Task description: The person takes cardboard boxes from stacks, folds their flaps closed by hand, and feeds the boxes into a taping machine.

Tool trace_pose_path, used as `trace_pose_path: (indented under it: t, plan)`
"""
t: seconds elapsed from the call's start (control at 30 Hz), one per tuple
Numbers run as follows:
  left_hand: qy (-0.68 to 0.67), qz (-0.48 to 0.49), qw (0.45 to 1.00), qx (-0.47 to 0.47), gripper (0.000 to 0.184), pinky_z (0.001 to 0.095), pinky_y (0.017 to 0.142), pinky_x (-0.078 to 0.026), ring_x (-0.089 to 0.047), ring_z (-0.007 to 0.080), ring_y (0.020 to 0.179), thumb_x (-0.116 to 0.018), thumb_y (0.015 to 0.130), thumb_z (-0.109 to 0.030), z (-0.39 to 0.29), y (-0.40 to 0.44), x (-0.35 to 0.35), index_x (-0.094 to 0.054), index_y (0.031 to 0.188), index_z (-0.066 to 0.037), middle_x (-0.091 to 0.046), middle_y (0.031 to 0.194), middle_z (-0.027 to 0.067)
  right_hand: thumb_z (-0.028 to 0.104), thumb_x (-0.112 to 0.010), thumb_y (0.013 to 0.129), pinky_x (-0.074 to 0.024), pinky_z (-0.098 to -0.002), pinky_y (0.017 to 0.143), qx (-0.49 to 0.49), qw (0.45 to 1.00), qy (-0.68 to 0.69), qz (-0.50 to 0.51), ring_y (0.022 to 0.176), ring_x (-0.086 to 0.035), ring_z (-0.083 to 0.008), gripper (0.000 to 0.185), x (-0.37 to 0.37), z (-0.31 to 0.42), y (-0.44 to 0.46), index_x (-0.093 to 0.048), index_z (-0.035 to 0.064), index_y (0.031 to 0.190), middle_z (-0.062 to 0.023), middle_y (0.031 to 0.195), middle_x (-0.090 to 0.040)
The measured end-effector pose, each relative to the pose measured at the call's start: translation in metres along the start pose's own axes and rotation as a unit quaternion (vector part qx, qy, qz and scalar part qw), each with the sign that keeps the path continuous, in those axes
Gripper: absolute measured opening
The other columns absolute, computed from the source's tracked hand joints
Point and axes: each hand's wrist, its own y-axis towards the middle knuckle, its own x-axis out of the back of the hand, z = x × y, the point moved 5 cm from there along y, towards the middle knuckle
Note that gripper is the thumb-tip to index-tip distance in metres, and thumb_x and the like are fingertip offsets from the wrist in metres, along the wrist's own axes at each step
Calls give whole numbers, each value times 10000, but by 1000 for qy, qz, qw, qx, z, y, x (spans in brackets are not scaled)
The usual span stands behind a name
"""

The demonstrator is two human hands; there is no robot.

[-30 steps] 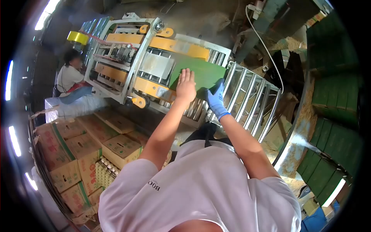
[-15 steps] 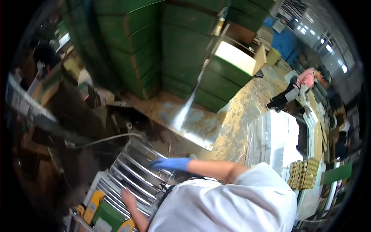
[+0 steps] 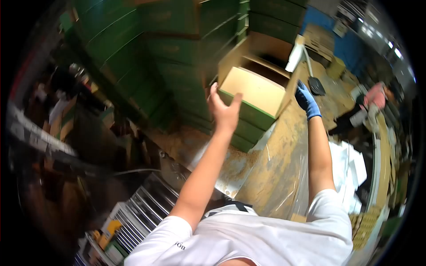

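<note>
A green carton (image 3: pixel 249 106) with raised tan flaps stands on top of a stack in front of me. My bare left hand (image 3: pixel 225 111) is at its near left corner, thumb and fingers spread apart. Whether those fingertips touch the carton I cannot tell. On the carton's right side is my right hand (image 3: pixel 307 99) in a blue glove, fingers stretched out beside the open flap, holding nothing that I can see. The tan inner face of the near flap (image 3: pixel 255 91) is turned up towards me, and the inside looks dark.
Tall stacks of green cartons (image 3: pixel 171 55) rise to the left and behind. A roller conveyor (image 3: pixel 144 201) lies at lower left. On the right are a black dustpan (image 3: pixel 316 86), a person in a pink top (image 3: pixel 375 95), white sheets (image 3: pixel 348 170) and egg trays (image 3: pixel 364 226).
Both hands have left the roller conveyor area and reached forward to either side of the open green carton. The view has shifted, bringing the carton closer.
</note>
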Motion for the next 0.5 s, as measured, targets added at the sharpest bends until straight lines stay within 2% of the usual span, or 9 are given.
trace_pose_path:
  t: [0.1,0.13,0.17,0.2,0.23,0.3,0.33,0.37,0.5]
  plan:
    - [34,-105,994,-16,871,507,1006,-357,-432,375,1176,-867,755,-364,-1,-3,-23,-425,1428,-33,-455,1249,200,301,-509,1038,-295,-337,1161,-28,996,85,20,1380,-382,-208,581,10,-23,21,-365,43,1539,-86,1498,-442]
    - [54,-166,982,-71,923,499,986,-355,-446,378,1118,-871,729,-373,-12,-7,-24,-416,1453,-27,-477,1221,197,280,-467,1050,-250,-342,1188,-39,988,145,21,1426,-324,-211,575,17,-25,23,-334,45,1557,-79,1545,-389]
    - [83,-214,966,-119,942,497,982,-369,-462,374,1123,-870,722,-389,-12,-7,-25,-424,1470,-29,-504,1211,191,260,-424,1062,-206,-348,1215,-57,970,236,17,1472,-266,-214,569,29,-29,26,-303,47,1576,-72,1593,-336]
    - [72,-213,970,-90,932,472,1085,-360,-462,364,1234,-858,761,-376,-12,-10,-26,-407,1489,-8,-483,1332,197,239,-382,1074,-161,-354,1242,-80,940,331,8,1518,-209,-217,565,39,-34,35,-273,48,1594,-65,1640,-284]
    - [38,-210,975,-67,933,469,1089,-358,-459,357,1247,-874,746,-358,-9,-10,-30,-419,1491,-28,-500,1313,177,218,-340,1086,-117,-360,1270,-99,909,405,-15,1564,-151,-219,561,52,-41,43,-242,50,1613,-59,1687,-231]
    - [8,-242,969,-41,867,459,1098,-363,-441,355,1287,-856,792,-302,0,-18,-40,-411,1496,-64,-468,1359,177,250,-471,1049,-246,-381,1234,-53,993,98,41,1475,-339,-223,612,106,-66,82,-295,8,1583,-124,1632,-327]
    - [-30,-228,973,-16,828,459,1112,-361,-420,357,1316,-825,838,-287,-4,-24,-36,-382,1501,-64,-437,1402,175,247,-481,1042,-250,-385,1231,-30,999,-4,31,1471,-343,-227,615,110,-58,82,-300,8,1579,-125,1627,-332]
    - [-11,-238,971,-34,787,459,1121,-359,-397,355,1340,-793,878,-287,-13,-26,-30,-364,1501,-68,-400,1437,179,244,-491,1035,-254,-388,1229,-12,999,-43,18,1467,-347,-232,619,88,-44,82,-305,8,1576,-125,1623,-336]
    - [-109,-235,966,-8,699,396,1099,-386,-391,308,1354,-684,979,-296,-9,-25,-28,-317,1524,-60,-345,1490,167,233,-532,1005,-271,-403,1220,49,993,-108,-22,1450,-364,-249,635,12,23,61,-325,7,1561,-129,1605,-354]
